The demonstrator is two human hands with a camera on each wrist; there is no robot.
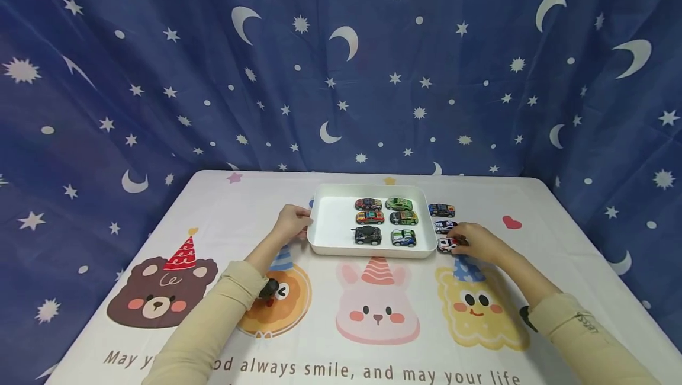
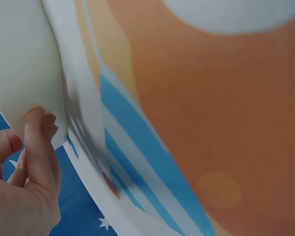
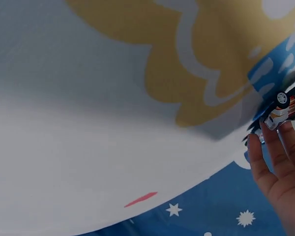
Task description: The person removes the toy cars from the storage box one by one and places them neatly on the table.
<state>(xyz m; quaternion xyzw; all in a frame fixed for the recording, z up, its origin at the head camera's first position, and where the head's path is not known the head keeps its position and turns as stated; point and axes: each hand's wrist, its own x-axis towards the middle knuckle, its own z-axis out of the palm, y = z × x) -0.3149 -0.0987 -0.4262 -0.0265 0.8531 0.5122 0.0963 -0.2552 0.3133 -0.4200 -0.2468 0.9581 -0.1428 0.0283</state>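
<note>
A white tray (image 1: 330,222) sits mid-table with several toy cars in two rows, among them a black one (image 1: 367,234) and a green one (image 1: 399,204). My left hand (image 1: 292,223) is at the tray's left side. In the left wrist view its fingertips (image 2: 35,115) press against the tray's outer wall (image 2: 19,69). To the right of the tray, my right hand (image 1: 462,241) pinches a white and red toy car (image 1: 445,245) on the cloth. The right wrist view shows that car (image 3: 281,109) at the fingertips (image 3: 270,142).
Two more toy cars (image 1: 441,210) (image 1: 443,225) stand on the cloth just right of the tray, behind the held one. The tablecloth has cartoon animals and print along the near edge. A blue star-and-moon curtain (image 1: 341,65) hangs behind the table.
</note>
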